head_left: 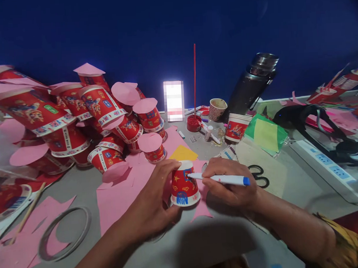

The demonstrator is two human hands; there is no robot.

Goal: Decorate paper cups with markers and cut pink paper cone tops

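Observation:
A red patterned paper cup [179, 185] stands upside down near the middle of the table, its narrow white base on top. My left hand [158, 192] is closed around its left side, thumb low and fingers at the base. Blue marks show on the cup, a scribbled patch near the wide rim and an outline higher up. In my right hand [228, 183] is a white marker [225, 179] with a blue end, its tip against the cup by the upper blue outline. Pink paper [119, 200] lies under and behind the cup.
Red cups with pink paper discs [100, 105] are piled at the left. A grey tape ring [64, 233] lies at front left. Black-handled scissors [259, 176], stacked cups [237, 127], a dark flask [252, 83], and a power strip [329, 169] are on the right. A lit screen [174, 98] stands behind.

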